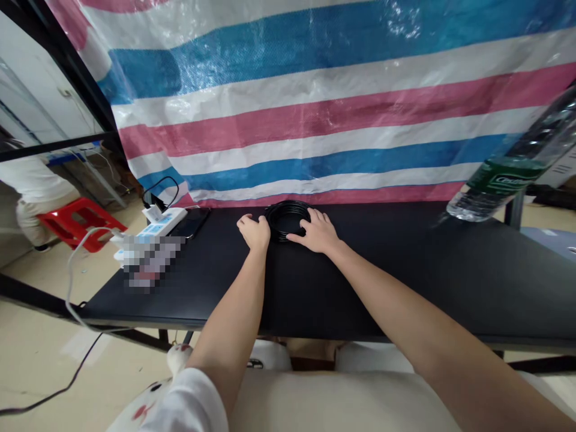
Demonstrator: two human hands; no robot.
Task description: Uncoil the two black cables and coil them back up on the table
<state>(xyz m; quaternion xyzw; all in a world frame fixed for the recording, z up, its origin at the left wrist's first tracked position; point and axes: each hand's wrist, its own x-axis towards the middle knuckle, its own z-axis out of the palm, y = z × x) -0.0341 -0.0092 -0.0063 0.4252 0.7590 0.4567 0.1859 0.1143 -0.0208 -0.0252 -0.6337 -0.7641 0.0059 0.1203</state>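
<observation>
A coil of black cable (pixel 288 207) lies flat on the black table, near the striped sheet. At the coil's left edge is my left hand (pixel 254 233), its fingers loosely bent and its thumb apart from them against the coil. My right hand (pixel 320 233) rests over the right side of the coil, fingers spread and thumb stretched toward the near rim. Neither hand is visibly gripping the cable. The parts of the coil under my right hand are hidden.
A white power strip (pixel 164 223) with plugs and a dark phone (pixel 194 222) lie at the left. A water bottle with a green label (pixel 495 180) stands at the right. The striped plastic sheet (pixel 315 126) hangs behind. Beyond the table are a red stool (pixel 85 222) and a person.
</observation>
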